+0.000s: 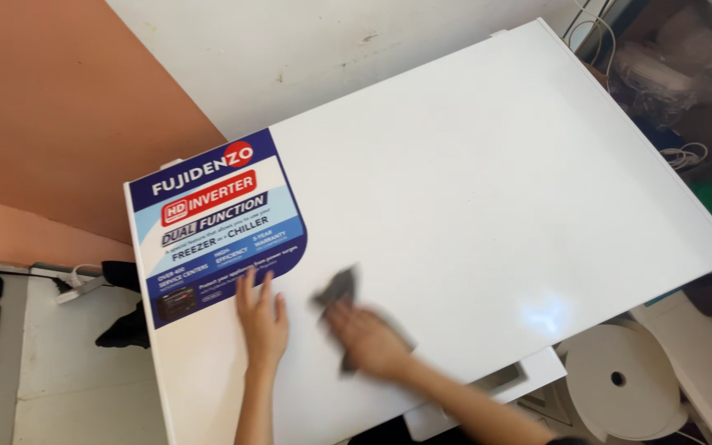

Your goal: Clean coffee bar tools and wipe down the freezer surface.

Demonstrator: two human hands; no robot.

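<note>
From the head camera, 2 bare hands work on the closed white lid of a chest freezer (471, 181). The right hand (368, 338) presses a dark grey cloth (339, 288) flat under its palm and loosely curled fingers, blurred mid-wipe. The left hand (261, 317) lies open, fingers spread, holding nothing, seemingly bracing beside the blue label sticker (216, 222). A round white stool (620, 379) stands nearby.

Home utility corner: chest freezer (471, 189), cluttered cables (686, 155)
</note>
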